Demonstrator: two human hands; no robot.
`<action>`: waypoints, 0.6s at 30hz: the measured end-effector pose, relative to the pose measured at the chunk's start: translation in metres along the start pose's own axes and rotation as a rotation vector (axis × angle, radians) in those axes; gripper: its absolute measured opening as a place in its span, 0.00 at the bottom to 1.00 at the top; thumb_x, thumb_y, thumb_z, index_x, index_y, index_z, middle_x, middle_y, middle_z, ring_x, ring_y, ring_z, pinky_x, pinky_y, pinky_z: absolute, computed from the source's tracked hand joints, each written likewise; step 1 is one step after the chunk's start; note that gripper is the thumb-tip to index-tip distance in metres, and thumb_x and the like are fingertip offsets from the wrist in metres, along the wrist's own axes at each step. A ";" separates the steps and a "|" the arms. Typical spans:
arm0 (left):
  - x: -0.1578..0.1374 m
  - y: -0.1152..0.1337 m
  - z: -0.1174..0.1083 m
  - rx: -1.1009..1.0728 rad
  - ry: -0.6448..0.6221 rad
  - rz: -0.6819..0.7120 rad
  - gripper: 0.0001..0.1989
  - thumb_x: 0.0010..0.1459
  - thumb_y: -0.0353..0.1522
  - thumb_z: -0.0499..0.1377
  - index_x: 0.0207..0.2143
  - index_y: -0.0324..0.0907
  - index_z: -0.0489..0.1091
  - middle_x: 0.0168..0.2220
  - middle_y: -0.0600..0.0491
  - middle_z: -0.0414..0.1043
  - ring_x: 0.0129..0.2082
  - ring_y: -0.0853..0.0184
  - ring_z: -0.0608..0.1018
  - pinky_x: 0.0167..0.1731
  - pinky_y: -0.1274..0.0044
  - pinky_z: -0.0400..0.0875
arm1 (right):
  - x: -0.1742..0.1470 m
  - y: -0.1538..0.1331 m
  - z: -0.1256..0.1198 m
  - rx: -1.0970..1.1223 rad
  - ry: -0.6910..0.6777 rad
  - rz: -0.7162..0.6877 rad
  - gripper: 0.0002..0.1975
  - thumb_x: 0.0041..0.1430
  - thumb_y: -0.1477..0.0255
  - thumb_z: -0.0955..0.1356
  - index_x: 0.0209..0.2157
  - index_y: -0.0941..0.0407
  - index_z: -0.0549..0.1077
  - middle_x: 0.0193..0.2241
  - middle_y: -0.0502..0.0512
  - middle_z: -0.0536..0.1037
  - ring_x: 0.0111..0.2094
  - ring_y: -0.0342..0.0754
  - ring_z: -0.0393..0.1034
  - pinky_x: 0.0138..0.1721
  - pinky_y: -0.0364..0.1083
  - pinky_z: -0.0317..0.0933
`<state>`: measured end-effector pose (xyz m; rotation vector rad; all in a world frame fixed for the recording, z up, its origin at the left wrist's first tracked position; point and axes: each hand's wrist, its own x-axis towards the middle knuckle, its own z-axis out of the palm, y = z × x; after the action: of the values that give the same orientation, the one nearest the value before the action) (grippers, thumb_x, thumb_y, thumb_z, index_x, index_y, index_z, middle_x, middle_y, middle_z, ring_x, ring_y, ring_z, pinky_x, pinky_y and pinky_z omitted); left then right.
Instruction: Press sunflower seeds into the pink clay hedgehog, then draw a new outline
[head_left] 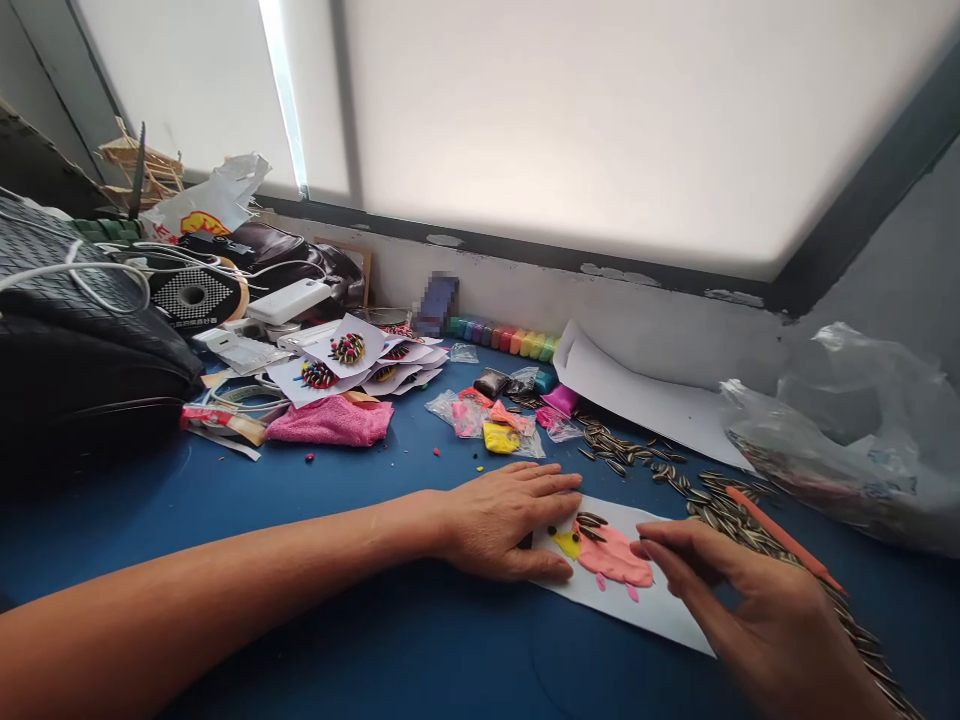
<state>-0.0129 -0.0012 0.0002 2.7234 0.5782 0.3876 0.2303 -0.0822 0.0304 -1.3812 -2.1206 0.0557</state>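
A white sheet of paper [675, 622] lies on the blue table, carrying a flat animal shape of pink clay [616, 558]. Its pointed yellow clay part [568, 544] has small black dots, and pink bits stick out below the body. Several striped sunflower seeds [592, 524] are set into the clay's upper left. My left hand [510, 520] rests flat on the paper's left end, fingers stretched out. Over the right side of the clay, my right hand [757, 600] has thumb and forefinger pinched together; what is between the tips is too small to make out.
Loose sunflower seeds [716, 515] spread to the right, with an orange stick-like tool [784, 540] on them. Behind are clay packets [501, 437], blank paper [637, 395] and a plastic bag [862, 460]. Decorated cards [349, 350], a pink cloth [330, 422] and a black bag [82, 380] stand left.
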 end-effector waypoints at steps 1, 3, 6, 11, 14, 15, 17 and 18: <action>0.000 0.000 0.000 0.002 0.004 0.000 0.34 0.63 0.47 0.55 0.64 0.37 0.56 0.67 0.42 0.47 0.67 0.54 0.52 0.65 0.65 0.46 | 0.000 -0.002 0.000 0.005 -0.014 -0.024 0.09 0.62 0.63 0.66 0.38 0.48 0.78 0.34 0.49 0.83 0.32 0.47 0.79 0.32 0.40 0.72; 0.000 0.000 0.000 0.008 0.010 -0.006 0.35 0.62 0.47 0.56 0.64 0.37 0.56 0.68 0.42 0.46 0.67 0.54 0.52 0.65 0.66 0.46 | 0.000 -0.003 0.001 0.007 -0.044 -0.064 0.10 0.63 0.65 0.65 0.40 0.48 0.78 0.36 0.50 0.82 0.35 0.47 0.78 0.34 0.40 0.71; -0.001 0.000 0.000 0.008 0.018 -0.016 0.35 0.61 0.47 0.56 0.64 0.37 0.55 0.67 0.43 0.47 0.67 0.55 0.51 0.65 0.66 0.45 | 0.002 -0.003 0.002 -0.011 -0.072 -0.054 0.11 0.64 0.65 0.64 0.41 0.47 0.78 0.37 0.50 0.82 0.35 0.47 0.78 0.33 0.40 0.71; -0.001 0.002 -0.001 -0.002 -0.003 -0.014 0.34 0.62 0.46 0.56 0.65 0.37 0.55 0.67 0.44 0.48 0.67 0.53 0.50 0.65 0.63 0.43 | 0.004 0.003 0.006 -0.006 -0.005 0.089 0.14 0.62 0.58 0.64 0.33 0.49 0.79 0.27 0.49 0.81 0.23 0.45 0.74 0.21 0.40 0.67; -0.001 0.002 -0.001 -0.014 -0.013 -0.006 0.34 0.63 0.46 0.55 0.65 0.38 0.54 0.67 0.46 0.48 0.67 0.53 0.51 0.65 0.62 0.44 | 0.005 0.007 0.007 -0.001 0.003 0.136 0.16 0.61 0.55 0.64 0.32 0.50 0.78 0.21 0.48 0.78 0.19 0.44 0.69 0.20 0.41 0.64; 0.000 0.001 -0.001 -0.019 -0.014 -0.004 0.33 0.63 0.46 0.55 0.65 0.39 0.54 0.67 0.46 0.49 0.67 0.53 0.50 0.65 0.62 0.45 | 0.005 0.008 0.008 -0.003 0.007 0.145 0.16 0.61 0.55 0.64 0.32 0.50 0.78 0.21 0.47 0.77 0.19 0.44 0.69 0.21 0.42 0.63; 0.000 0.001 0.000 -0.027 -0.013 -0.001 0.33 0.63 0.46 0.55 0.65 0.40 0.54 0.67 0.47 0.49 0.67 0.53 0.50 0.65 0.62 0.45 | 0.005 0.007 0.009 0.004 0.016 0.151 0.15 0.61 0.56 0.65 0.32 0.50 0.77 0.22 0.48 0.77 0.20 0.44 0.68 0.22 0.41 0.63; 0.000 0.000 0.000 -0.029 -0.009 0.001 0.33 0.63 0.46 0.55 0.65 0.41 0.54 0.67 0.47 0.49 0.67 0.53 0.50 0.65 0.62 0.45 | 0.004 0.006 0.010 0.017 0.012 0.145 0.14 0.61 0.57 0.65 0.32 0.50 0.77 0.23 0.47 0.77 0.21 0.43 0.69 0.23 0.41 0.64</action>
<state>-0.0131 -0.0016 -0.0002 2.6963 0.5645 0.3804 0.2291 -0.0732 0.0223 -1.5195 -2.0020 0.1227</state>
